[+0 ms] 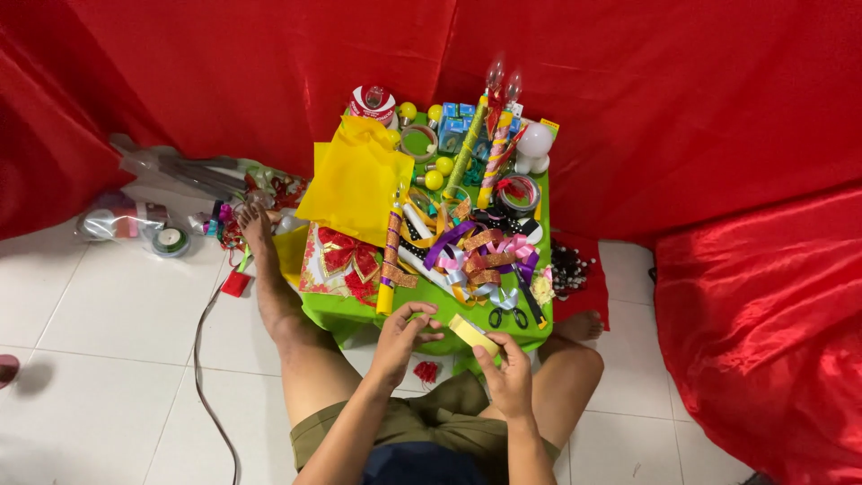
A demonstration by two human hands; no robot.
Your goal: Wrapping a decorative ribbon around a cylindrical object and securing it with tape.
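Counts, all relative to the green table (350, 314): 2 hands just in front of it, left hand (401, 339) and right hand (507, 373). On it: 1 yellow paper sheet (356, 180), 1 pr scissors (508, 316), 2 white bulbs (535, 142), approx. 5 small yellow balls (434, 180), 1 red bow (346, 256).

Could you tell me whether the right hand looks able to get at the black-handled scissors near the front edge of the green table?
Probably yes: the scissors lie uncovered just beyond the right hand, but that hand already holds a roll of yellow tape.
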